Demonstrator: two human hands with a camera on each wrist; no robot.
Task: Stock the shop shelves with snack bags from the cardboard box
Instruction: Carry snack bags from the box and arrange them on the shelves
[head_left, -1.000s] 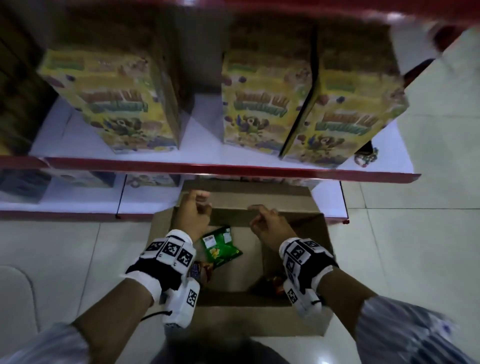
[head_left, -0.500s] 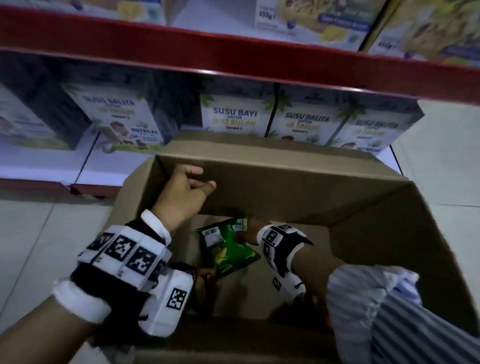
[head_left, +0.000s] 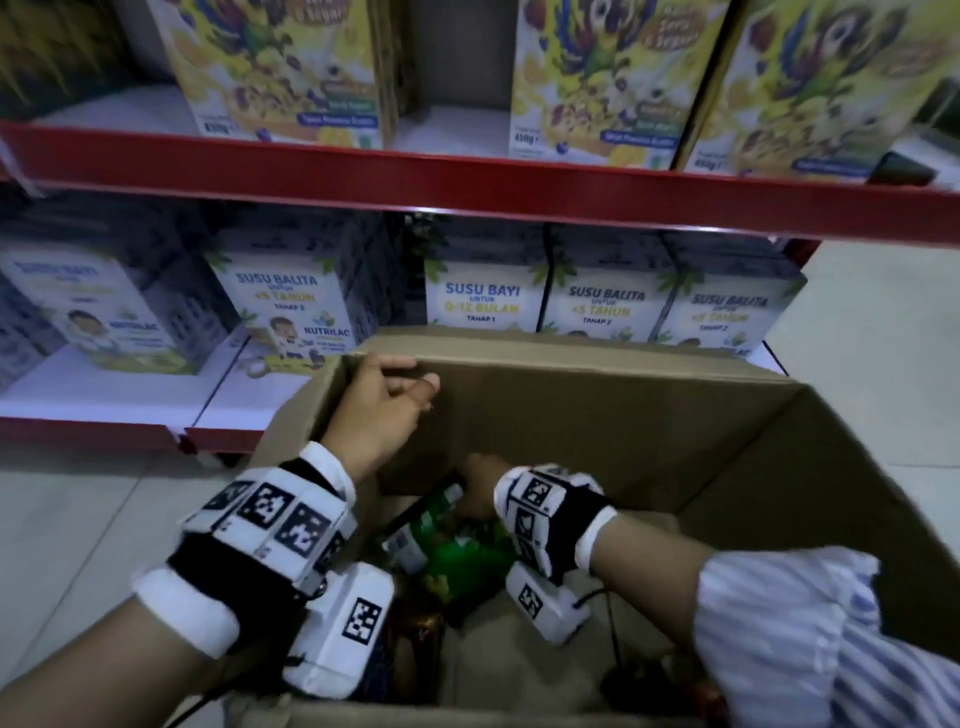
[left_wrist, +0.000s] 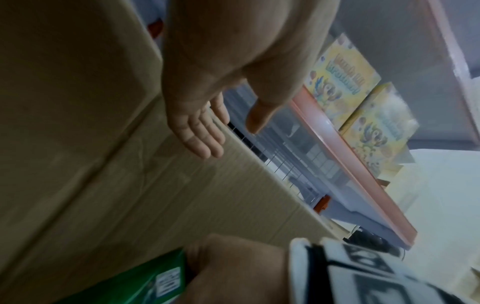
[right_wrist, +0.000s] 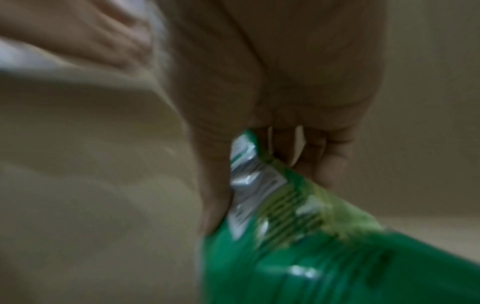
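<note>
Snack bag in cardboard box

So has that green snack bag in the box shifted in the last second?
Yes. The green snack bag, gripped by the right hand, has tipped up off the brown cardboard box floor.

Three yellow cereal boxes stand on the upper shelf, and five milk cartons on the lower one. One cardboard box holds one green snack bag. Two hands show.
</note>
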